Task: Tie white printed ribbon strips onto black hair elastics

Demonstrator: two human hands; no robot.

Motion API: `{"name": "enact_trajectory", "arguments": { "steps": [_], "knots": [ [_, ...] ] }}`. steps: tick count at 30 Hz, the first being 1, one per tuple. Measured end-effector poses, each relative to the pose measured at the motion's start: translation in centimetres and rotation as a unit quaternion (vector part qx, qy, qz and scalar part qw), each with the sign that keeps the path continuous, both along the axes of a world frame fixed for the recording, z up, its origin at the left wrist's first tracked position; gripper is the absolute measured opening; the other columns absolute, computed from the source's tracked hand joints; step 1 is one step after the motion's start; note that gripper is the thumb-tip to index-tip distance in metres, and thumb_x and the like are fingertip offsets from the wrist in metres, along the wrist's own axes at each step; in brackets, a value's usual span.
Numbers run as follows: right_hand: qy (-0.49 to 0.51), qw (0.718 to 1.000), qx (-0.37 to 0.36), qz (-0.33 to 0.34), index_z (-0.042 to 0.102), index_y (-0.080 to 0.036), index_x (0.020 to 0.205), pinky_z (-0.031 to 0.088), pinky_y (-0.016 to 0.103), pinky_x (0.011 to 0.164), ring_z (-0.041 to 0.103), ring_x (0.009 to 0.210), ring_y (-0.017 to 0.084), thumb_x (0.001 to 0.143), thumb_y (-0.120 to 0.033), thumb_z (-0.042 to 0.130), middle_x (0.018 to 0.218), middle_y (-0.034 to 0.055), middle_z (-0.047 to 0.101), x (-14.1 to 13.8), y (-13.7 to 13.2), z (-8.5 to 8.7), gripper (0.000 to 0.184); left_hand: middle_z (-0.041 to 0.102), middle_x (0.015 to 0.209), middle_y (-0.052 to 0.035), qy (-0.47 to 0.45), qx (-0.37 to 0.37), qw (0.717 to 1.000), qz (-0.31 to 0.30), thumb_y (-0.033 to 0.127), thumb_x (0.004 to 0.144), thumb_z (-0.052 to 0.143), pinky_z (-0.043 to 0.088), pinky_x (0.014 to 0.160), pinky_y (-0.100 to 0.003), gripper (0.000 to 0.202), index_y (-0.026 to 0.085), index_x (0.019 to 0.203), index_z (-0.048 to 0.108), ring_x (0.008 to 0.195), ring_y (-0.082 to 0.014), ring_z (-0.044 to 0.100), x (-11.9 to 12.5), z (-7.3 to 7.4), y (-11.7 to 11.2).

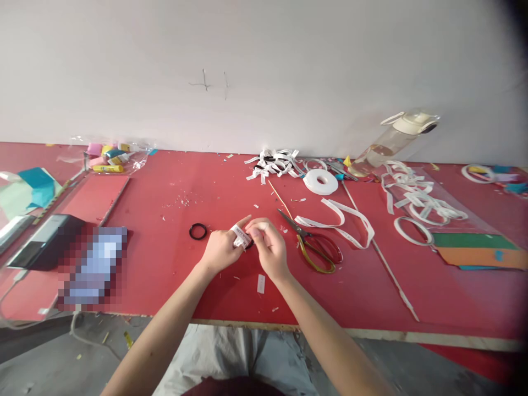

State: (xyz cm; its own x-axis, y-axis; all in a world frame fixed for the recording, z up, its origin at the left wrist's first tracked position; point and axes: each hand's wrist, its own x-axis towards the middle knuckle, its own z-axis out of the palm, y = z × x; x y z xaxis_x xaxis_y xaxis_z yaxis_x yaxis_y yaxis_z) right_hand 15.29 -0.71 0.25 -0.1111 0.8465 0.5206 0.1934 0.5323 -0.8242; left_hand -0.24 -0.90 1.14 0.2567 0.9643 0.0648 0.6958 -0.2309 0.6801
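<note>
Both hands pinch a glossy printed white ribbon strip over the red table.

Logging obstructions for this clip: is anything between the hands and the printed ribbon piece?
Nothing visible. The left hand and right hand both pinch the printed ribbon piece directly, above the red table.

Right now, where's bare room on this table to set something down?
Bare: red table between black ring and raised board, and front stretch right of the long stick, before the coloured sheets. Crowded: behind the scissors, with ribbon strips, tape roll, bottle. The left hand and right hand pinch a printed ribbon.
</note>
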Motion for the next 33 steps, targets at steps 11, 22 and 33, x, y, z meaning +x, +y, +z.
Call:
{"name": "enact_trajectory", "arguments": {
  "steps": [11,22,33],
  "knots": [
    [-0.082,0.985,0.117,0.092,0.066,-0.024,0.093,0.049,0.042,0.099,0.06,0.106,0.02,0.093,-0.025,0.063,0.1,0.0048,0.069,-0.3,0.5,0.2,0.003,0.07,0.069,-0.009,0.112,0.001,0.993,-0.023,0.021,0.08,0.053,0.027,0.055,-0.026,0.022,0.016,0.085,0.074,0.057,-0.0203,0.06,-0.3,-1.2,0.4],
    [-0.024,0.995,0.028,0.089,0.061,-0.023,0.117,0.051,0.041,0.098,0.06,0.109,0.022,0.089,-0.035,0.068,0.114,0.0088,0.065,0.9,0.6,0.5,0.031,0.063,0.06,-0.0038,0.055,-0.032,0.998,-0.016,0.034,0.088,0.052,0.029,0.055,-0.024,0.03,0.015,0.099,0.073,0.053,-0.0169,0.055,-0.1,-0.4,0.3],
    [0.07,0.993,-0.075,-0.065,0.069,-0.021,0.097,0.058,0.032,0.079,0.069,0.087,0.017,0.094,-0.035,0.062,0.092,0.0051,0.071,0.9,0.8,-0.4,0.016,0.045,0.054,0.0037,-0.013,-0.052,0.997,-0.058,0.052,0.09,0.053,0.025,0.054,-0.023,0.048,0.011,0.103,0.073,0.05,-0.0098,0.029,0.0,-0.2,0.1]
  ]
}}
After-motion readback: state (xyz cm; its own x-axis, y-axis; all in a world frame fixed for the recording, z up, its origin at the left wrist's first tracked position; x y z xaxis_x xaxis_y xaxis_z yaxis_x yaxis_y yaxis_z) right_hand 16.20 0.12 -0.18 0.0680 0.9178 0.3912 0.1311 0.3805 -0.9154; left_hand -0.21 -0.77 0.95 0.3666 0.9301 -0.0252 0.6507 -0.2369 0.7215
